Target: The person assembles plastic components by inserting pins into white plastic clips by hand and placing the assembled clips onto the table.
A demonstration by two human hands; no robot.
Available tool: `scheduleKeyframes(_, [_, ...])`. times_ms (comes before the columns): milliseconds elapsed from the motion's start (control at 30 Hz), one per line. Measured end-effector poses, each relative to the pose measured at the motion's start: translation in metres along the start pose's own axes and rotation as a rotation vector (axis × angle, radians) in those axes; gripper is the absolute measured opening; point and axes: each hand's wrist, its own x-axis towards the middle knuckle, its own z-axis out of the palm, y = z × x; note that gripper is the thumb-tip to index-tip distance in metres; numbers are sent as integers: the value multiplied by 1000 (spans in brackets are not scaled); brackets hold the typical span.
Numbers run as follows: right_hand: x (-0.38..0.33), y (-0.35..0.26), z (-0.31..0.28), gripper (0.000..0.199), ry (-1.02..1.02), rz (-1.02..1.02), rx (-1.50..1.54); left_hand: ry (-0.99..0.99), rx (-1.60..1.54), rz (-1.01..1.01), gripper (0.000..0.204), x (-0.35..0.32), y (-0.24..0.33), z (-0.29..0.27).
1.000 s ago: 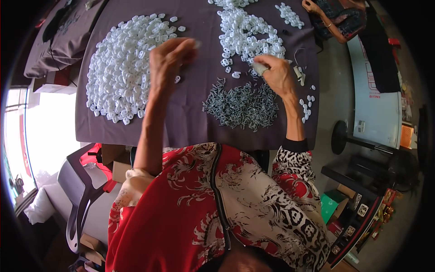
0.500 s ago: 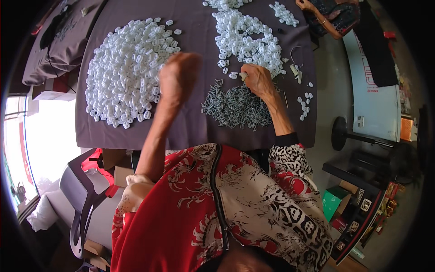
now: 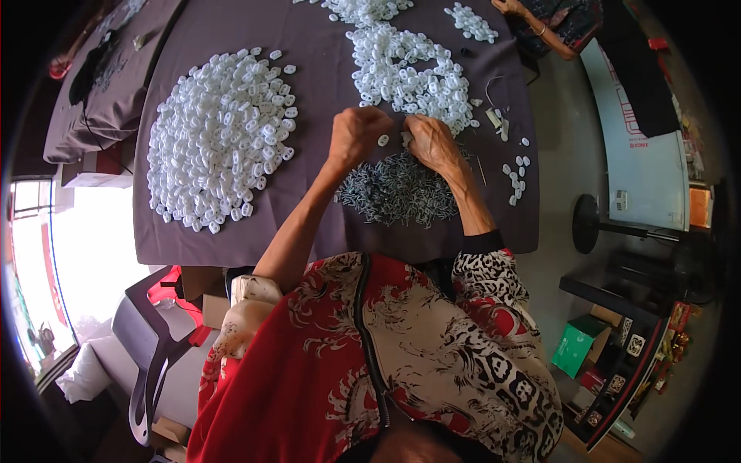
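A small white oval piece (image 3: 383, 140) lies on a cloth-covered counter (image 3: 316, 77), between a person's two bare hands and just beside the left one. Seen from above, the left hand (image 3: 356, 136) is curled into a loose fist, its knuckles away from the body; whether it grips anything is hidden. The right hand (image 3: 432, 143) is bent, thumb and fingers drawn together toward the left hand, with a pale patch at their tips; I cannot tell whether that is a held item or a covering. The oval piece is too small for its long axis to be read surely.

Just nearer the body, partly under the right hand, is a pile of grey screw-like pins (image 3: 397, 193), pointing every way. Beyond the hands spreads a heap of white pieces (image 3: 409, 69), and to the left sits a larger rounded mound of white pieces (image 3: 220, 139), turned at mixed angles. A few loose white pieces (image 3: 517, 177) lie near the right edge.

At the far right is another person's hand (image 3: 511, 6). Lower right, a green box (image 3: 573, 349) stands on a dark rack (image 3: 617, 289); its contents cannot be made out.
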Motion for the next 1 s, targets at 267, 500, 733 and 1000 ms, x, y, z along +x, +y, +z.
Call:
scheduleKeyframes(267, [1,-25,-38,14,46,169,989,-142,-1287,-398,18,-17,34,-31])
scheduleKeyframes(500, [5,-63,-79,16,179,12,1027,-97,-1277,-303,17,-23,67,-51])
scheduleKeyframes(733, [10,-81,-98,17,200,-74,867,12,-1046,-153,20,-29,78,-61])
scheduleKeyframes(1000, [11,-87,-104,16,206,-200,745,72,-1134,-165,15,-34,85,-63])
